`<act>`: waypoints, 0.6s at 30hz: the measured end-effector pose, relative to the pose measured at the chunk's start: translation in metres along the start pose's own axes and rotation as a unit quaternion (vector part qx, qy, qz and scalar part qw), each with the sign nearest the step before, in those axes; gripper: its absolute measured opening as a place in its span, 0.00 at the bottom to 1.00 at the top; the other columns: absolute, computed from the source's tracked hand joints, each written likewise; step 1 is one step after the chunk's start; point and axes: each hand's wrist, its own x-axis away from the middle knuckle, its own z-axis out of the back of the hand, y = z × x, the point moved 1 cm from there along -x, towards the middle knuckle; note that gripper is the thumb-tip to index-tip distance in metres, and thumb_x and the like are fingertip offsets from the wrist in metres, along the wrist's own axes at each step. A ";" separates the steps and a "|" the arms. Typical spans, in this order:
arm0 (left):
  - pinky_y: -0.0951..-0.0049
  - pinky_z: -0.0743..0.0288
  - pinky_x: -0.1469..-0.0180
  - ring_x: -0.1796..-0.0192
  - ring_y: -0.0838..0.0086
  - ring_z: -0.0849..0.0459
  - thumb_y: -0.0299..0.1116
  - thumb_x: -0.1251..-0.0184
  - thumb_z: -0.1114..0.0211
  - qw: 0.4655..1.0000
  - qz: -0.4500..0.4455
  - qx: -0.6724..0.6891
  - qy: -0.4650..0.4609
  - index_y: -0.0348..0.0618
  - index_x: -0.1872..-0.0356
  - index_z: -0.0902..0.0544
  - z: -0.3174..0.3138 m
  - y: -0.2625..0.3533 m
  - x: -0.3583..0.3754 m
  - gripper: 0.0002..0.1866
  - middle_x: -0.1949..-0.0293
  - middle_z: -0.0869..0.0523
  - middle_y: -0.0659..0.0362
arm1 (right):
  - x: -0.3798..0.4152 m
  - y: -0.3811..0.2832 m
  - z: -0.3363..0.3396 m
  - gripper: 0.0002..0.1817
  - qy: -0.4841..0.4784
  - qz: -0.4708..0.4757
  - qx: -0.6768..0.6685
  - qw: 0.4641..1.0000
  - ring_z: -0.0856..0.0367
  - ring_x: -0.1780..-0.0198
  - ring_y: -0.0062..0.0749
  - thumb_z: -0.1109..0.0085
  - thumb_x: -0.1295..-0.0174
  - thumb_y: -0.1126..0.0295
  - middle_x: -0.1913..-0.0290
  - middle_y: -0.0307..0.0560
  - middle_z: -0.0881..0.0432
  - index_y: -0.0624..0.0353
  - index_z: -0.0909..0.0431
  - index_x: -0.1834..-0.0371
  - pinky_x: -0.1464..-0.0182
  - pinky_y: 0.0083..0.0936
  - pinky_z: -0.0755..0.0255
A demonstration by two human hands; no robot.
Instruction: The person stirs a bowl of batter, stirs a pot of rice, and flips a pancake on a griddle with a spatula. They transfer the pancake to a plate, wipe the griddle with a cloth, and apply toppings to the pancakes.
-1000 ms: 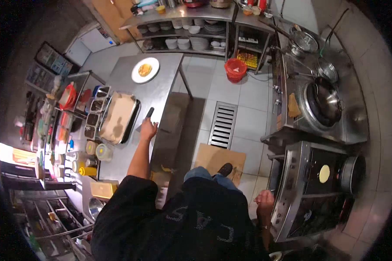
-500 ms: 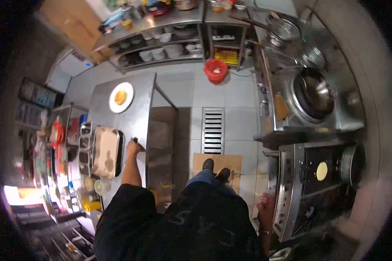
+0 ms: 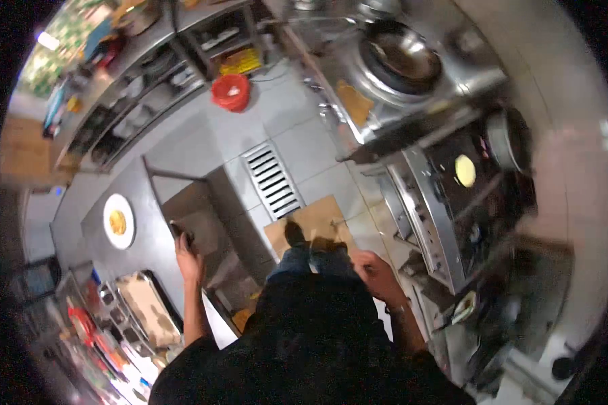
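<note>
My left hand (image 3: 189,260) is closed round a dark object (image 3: 181,233) at the edge of the steel table (image 3: 142,196); the object is too small and blurred to name. On that table lie a white plate (image 3: 128,236) with yellow-orange food (image 3: 117,222) and a tray lined with brown paper (image 3: 147,309). My right hand (image 3: 375,270) hangs over the floor beside my legs, its fingers curled; whether it holds anything cannot be made out. A pale round flat piece (image 3: 465,171) lies on the dark griddle (image 3: 452,196) at right.
A floor drain (image 3: 272,181) and a cardboard sheet (image 3: 314,219) lie by my feet. Beyond stand a red bin (image 3: 231,93) and shelves with dishes. A large wok (image 3: 402,57) sits on the steel counter at upper right, near a round pan (image 3: 507,142).
My view has turned towards the cooking side. My left hand has come to the table's edge with the dark object. My right hand has moved inward, in front of my body.
</note>
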 end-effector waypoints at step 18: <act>0.53 0.28 0.47 0.52 0.48 0.21 0.28 0.47 0.39 0.699 -0.584 0.312 -0.270 0.35 0.51 0.25 -0.004 0.411 0.011 0.20 0.56 0.20 0.43 | -0.023 -0.012 0.091 0.09 0.116 -0.044 -0.609 0.784 0.28 0.74 0.21 0.57 0.29 0.64 0.72 0.36 0.25 0.53 0.28 0.56 0.71 0.20 0.32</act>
